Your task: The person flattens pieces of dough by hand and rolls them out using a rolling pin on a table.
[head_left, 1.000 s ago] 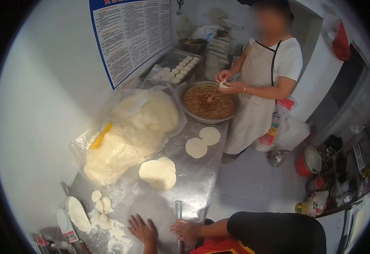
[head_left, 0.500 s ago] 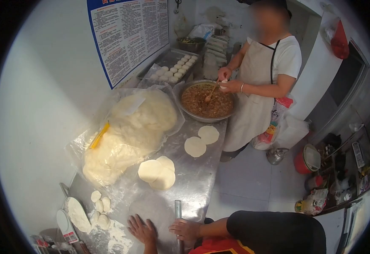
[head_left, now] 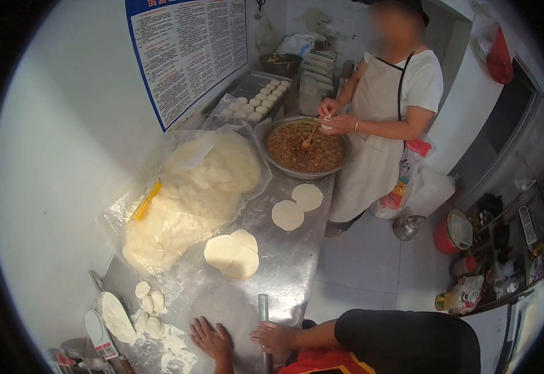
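Note:
My left hand (head_left: 211, 338) lies on the metal table (head_left: 284, 262) with its fingers spread, holding nothing. A floury patch and several small dough pieces (head_left: 153, 326) are to its left. My right hand (head_left: 276, 337) is closed over a grey rolling pin (head_left: 263, 307), which points away from me near the table's right edge. Past my hands lie overlapping round dough wrappers (head_left: 239, 268), with two more wrappers (head_left: 288, 215) farther off. A large mass of dough (head_left: 184, 193) under clear plastic sits along the wall.
A co-worker (head_left: 378, 106) stands at the far end, pinching a small dough piece over a bowl of filling (head_left: 300, 149) with a spoon in it. Behind are a tray of buns (head_left: 253, 78). A scale (head_left: 100, 335) and a flour-covered scoop (head_left: 116, 315) are at left.
The view has shifted very slightly. The co-worker's hands have moved a little around the dough piece; my own hands stay in the same places.

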A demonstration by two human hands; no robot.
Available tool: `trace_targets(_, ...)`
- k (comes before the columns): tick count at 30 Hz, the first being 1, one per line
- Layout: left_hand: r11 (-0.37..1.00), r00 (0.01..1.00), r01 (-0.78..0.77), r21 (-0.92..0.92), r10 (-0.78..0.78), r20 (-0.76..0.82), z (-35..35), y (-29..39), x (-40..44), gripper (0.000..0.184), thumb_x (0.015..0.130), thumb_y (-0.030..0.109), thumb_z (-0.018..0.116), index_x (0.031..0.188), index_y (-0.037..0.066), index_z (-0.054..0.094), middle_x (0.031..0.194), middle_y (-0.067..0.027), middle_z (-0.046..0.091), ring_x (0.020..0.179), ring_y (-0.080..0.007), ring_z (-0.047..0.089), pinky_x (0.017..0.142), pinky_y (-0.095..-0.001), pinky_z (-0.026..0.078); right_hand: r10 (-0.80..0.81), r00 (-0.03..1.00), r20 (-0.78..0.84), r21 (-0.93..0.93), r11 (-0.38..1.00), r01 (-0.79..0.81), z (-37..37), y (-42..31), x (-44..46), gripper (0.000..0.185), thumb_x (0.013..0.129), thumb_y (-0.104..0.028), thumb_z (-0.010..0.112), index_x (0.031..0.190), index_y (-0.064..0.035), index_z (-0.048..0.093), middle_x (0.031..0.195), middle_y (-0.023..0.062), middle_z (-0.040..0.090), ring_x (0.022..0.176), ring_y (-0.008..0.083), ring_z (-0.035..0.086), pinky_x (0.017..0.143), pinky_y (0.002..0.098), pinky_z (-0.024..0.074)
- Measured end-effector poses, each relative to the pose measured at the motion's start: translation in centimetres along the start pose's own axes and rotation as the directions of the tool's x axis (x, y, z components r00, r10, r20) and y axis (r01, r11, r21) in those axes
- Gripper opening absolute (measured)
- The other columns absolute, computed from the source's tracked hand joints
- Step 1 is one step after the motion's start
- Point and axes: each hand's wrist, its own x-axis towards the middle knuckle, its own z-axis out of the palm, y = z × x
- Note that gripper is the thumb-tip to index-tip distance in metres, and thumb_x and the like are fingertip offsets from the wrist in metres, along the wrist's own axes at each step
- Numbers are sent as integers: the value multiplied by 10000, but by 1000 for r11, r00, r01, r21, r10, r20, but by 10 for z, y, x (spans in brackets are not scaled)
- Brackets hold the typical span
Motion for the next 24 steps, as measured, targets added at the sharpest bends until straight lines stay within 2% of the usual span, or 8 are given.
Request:
trace_targets(3,1000,999,-22,-5,22,-48,7,-6,-1,618,911,371,520,1427,42,432,1506,-152,392,1424,-348,294,1173,-522,175,130,980,148,149,977,-152,53,11,-15,521,872,-311,602,1279,6,528,1337,140,523,1233,269,496,1105,452,344)
trace_targets(5,1000,999,-17,-12,17,-41,7,-6,0,618,911,369,522,1428,42,429,1497,-154,403,1417,-351,303,1169,-518,186,122,982,141,140,980,-142,56,11,-16,521,872,-312,601,1277,7,531,1336,140,525,1237,267,495,1109,450,338)
trace_targets(7,1000,999,-17,-19,16,-43,7,-7,0,617,912,367,522,1427,41,427,1490,-155,409,1412,-353,310,1167,-516,193,-20,1000,-6,-27,999,20,1,0,0,518,871,-314,599,1271,8,535,1332,140,528,1240,267,495,1112,449,332)
trace_targets(16,999,997,-34,-17,33,-69,10,-9,1,625,913,365,518,1428,26,419,1480,-160,418,1404,-356,320,1165,-515,194,-48,999,-4,-28,998,47,6,5,-1,497,880,-304,581,1257,18,553,1326,160,527,1236,304,488,1110,454,327)
trace_targets(18,1000,998,-20,-15,19,-58,8,-7,0,624,910,361,520,1427,24,424,1476,-162,423,1402,-357,323,1166,-515,192,123,963,241,162,973,-165,54,13,-14,494,880,-304,577,1249,24,556,1328,168,523,1239,316,481,1110,460,322)
trace_targets(21,999,997,-39,-32,37,-62,8,-7,0,623,905,355,523,1421,17,432,1470,-171,429,1401,-363,323,1165,-520,187,125,820,558,135,962,-238,45,9,-6,494,882,-304,572,1248,28,551,1332,174,516,1243,325,473,1110,464,317)
trace_targets(23,999,996,-50,-18,49,-74,12,-11,0,621,902,352,523,1417,15,438,1470,-172,429,1401,-366,322,1164,-524,186,85,875,476,81,987,-140,3,-1,9,499,884,-306,570,1255,27,542,1335,172,514,1244,325,472,1107,462,319)
trace_targets(24,998,995,-58,-11,57,-79,11,-9,1,619,901,350,523,1414,14,441,1470,-173,429,1402,-368,321,1163,-527,185,53,955,291,63,995,-75,-16,-5,8,503,885,-309,570,1260,25,536,1336,170,513,1242,324,473,1104,460,323)
